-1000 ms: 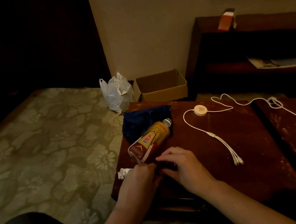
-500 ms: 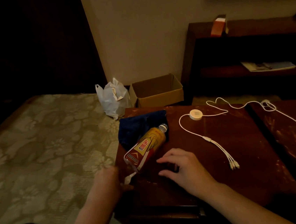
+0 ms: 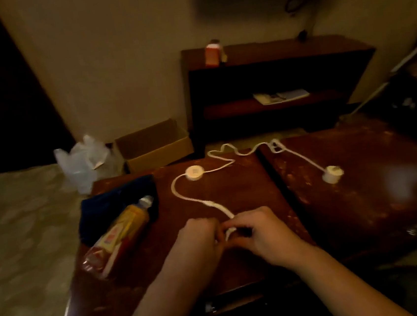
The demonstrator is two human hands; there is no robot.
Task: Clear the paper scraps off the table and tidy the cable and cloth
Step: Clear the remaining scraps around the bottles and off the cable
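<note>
A white cable (image 3: 194, 200) snakes over the dark wooden table (image 3: 243, 185), passing a round puck (image 3: 194, 172) and ending at a white plug (image 3: 332, 174) on the right. My left hand (image 3: 200, 238) and my right hand (image 3: 261, 232) meet at the cable's near end, fingers curled round it. A dark blue cloth (image 3: 114, 206) lies crumpled at the table's left rear. No paper scrap shows on the table.
A yellow plastic bottle (image 3: 117, 234) lies on its side across the cloth. On the floor behind stand a white plastic bag (image 3: 84, 160) and an open cardboard box (image 3: 154, 145). A dark shelf unit (image 3: 272, 86) is against the wall. Patterned carpet (image 3: 22, 229) lies left.
My left hand left the table's left edge, where it held a white scrap, and joined my right hand at the cable's near end. The view shifted right.
</note>
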